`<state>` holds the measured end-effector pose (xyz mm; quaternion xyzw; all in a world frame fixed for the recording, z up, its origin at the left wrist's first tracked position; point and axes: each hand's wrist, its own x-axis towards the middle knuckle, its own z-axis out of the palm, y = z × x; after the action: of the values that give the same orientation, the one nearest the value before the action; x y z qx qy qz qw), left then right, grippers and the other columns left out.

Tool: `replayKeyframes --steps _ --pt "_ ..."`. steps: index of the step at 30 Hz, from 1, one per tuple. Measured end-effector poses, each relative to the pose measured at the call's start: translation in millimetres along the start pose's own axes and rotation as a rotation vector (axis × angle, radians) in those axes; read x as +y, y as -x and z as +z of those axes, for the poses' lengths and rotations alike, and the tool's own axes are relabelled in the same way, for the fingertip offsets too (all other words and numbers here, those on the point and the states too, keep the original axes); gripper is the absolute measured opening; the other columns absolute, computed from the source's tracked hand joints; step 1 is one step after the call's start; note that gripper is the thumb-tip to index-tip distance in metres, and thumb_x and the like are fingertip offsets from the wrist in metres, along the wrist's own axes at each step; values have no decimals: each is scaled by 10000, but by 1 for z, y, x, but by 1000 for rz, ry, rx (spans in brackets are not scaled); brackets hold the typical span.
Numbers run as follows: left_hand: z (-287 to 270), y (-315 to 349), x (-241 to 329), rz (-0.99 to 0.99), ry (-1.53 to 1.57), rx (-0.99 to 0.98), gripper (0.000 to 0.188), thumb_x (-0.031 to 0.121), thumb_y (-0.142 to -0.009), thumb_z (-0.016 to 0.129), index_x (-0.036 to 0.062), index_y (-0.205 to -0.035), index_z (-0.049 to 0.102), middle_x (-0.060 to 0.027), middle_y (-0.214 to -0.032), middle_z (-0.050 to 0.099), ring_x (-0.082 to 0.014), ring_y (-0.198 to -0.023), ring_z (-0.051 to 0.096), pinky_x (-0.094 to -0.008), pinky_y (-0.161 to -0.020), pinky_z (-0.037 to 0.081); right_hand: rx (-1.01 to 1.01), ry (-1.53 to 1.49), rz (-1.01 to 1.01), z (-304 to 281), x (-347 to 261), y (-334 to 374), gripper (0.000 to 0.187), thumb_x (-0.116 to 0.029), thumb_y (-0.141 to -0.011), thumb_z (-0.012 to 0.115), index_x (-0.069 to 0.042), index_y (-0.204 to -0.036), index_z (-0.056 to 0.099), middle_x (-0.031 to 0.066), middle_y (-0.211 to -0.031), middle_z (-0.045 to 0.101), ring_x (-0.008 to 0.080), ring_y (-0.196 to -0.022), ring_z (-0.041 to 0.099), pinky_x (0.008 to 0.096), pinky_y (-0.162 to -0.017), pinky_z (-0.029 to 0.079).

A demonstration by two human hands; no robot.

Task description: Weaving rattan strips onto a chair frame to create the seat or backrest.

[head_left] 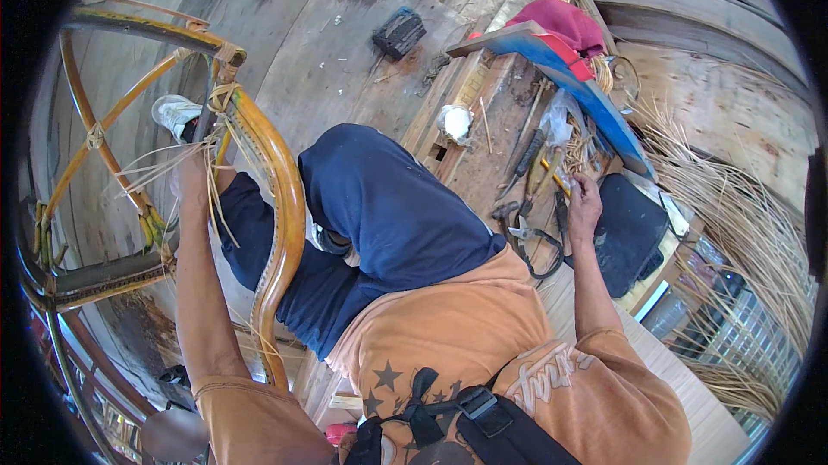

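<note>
1. My left hand (pixel 191 182) is up against the curved, glossy honey-coloured rattan frame (pixel 278 206) that leans across my left thigh. It is closed around a bunch of thin pale rattan strands (pixel 164 167) just beside the wrapped joint at the top of the frame.
2. The frame's long axis runs from that joint near my left hand down and toward me, ending by my left hip. My left hand is the one on it; my right hand is well apart from it, across my lap.
3. My right hand (pixel 585 206) reaches out to the right, over the wooden plank bench, its fingers curled around a small yellow-handled tool (pixel 556 179). The view is small there, so I cannot tell what kind of tool it is; pliers or a cutter would be my guess.
4. The other tools lie just to the left of my right hand: metal pliers or snips (pixel 520 225) on the planks, with a dark cord looping beside them.
5. Counts: one curved frame in my lap, one bundle of strands in my left hand, one tool in my right.
6. Around me: a blue board (pixel 595 107) with a crimson cloth (pixel 565 23) on it, and a heap of loose pale rattan strips (pixel 742 206) to my right.
</note>
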<state>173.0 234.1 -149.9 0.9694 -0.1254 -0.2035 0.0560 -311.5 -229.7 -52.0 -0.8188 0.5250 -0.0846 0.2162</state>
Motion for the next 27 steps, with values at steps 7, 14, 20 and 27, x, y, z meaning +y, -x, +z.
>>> replayKeyframes --steps 7,14,20,27 --pt "-12 28 34 -214 -32 41 344 322 -784 561 34 -965 614 -212 -888 612 -355 -865 588 -434 -702 435 44 16 -55 -3 11 -10 146 -88 -833 546 -5 -940 602 126 -904 591 230 -842 578 294 -772 438" --pt "48 25 1 -73 47 292 286 274 -805 540 37 -935 636 -170 -815 640 -308 -772 623 -400 -637 462 155 -164 157 0 38 -15 159 -97 -825 558 -17 -951 614 82 -881 601 159 -814 572 268 -765 435" --pt "70 23 15 -488 1285 106 197 246 -842 461 73 -789 541 -29 -601 503 -128 -500 495 -295 -469 422 143 -105 134 -12 23 -33 170 -115 -817 576 -6 -942 613 82 -867 602 152 -796 572 257 -737 439" --pt "73 20 -18 -750 1708 -68 150 300 -849 467 179 -765 493 47 -611 381 -71 -532 391 -235 -439 303 80 2 -68 8 16 -39 188 -131 -801 596 -15 -946 624 95 -878 609 192 -820 582 280 -771 438"
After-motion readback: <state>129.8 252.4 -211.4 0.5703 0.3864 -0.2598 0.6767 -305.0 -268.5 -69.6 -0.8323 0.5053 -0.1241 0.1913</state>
